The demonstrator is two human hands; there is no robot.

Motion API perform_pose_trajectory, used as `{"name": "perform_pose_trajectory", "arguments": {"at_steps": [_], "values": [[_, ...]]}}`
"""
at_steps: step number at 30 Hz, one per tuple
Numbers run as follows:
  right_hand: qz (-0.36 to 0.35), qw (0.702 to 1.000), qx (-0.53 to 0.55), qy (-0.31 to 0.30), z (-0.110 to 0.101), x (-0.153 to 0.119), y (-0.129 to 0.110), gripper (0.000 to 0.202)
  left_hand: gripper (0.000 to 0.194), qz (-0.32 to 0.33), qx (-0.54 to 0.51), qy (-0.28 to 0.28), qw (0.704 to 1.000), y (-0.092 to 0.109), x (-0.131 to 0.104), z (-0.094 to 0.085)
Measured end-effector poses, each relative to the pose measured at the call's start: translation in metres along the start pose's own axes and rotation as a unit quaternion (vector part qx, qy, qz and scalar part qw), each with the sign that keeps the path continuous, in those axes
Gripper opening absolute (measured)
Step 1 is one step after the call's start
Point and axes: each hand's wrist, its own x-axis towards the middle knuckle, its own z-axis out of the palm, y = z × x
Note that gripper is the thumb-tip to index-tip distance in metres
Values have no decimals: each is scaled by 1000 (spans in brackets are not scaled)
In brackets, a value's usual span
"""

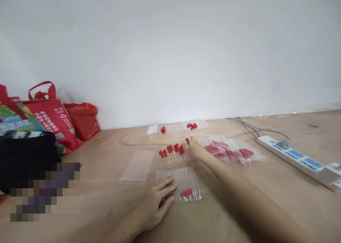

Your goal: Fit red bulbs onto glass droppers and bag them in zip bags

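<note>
My left hand (158,196) lies with fingers apart on the edge of a clear zip bag (183,179) that has small red pieces (186,192) in it. Farther forward, my right hand (195,149) is closed, with the red bulb of a dropper (187,141) showing at its fingertips; the rest of that dropper is hidden. Just left of it, several red-bulbed droppers (174,152) lie fanned out, their thin clear stems pointing toward me. A flat clear zip bag (137,166) is to the left of them.
By the wall are thin clear tubes (173,128) and red bulbs (191,126) on plastic bags. Bags of red bulbs (226,151) lie beyond my right forearm. A power strip (295,157) is at right. Red shopping bags (54,122) and black cloth (29,154) stand left.
</note>
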Motion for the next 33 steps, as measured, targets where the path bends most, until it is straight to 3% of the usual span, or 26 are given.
{"name": "perform_pose_trajectory", "arguments": {"at_steps": [3,6,10,14,19,26,30,33], "values": [[-28,997,67,39,-22,-20,14,56,35,0,1,2,1000,-3,0,3],[-60,974,192,101,-29,-50,32,59,34,10,-5,32,999,-9,-1,9],[-33,934,335,119,-15,-84,46,53,33,9,1,50,999,-12,-1,13],[0,893,430,134,0,-95,42,52,32,2,-4,48,999,-10,-1,10],[12,872,474,126,7,-96,30,48,32,-8,-2,29,1000,-6,0,6],[34,849,516,108,9,-96,32,48,33,-7,-4,28,1000,-8,-1,8],[52,810,583,44,8,-100,26,46,37,-7,-17,41,999,-9,-1,9],[73,798,598,-27,7,-103,22,48,40,-11,-25,41,999,-8,0,9]]}}
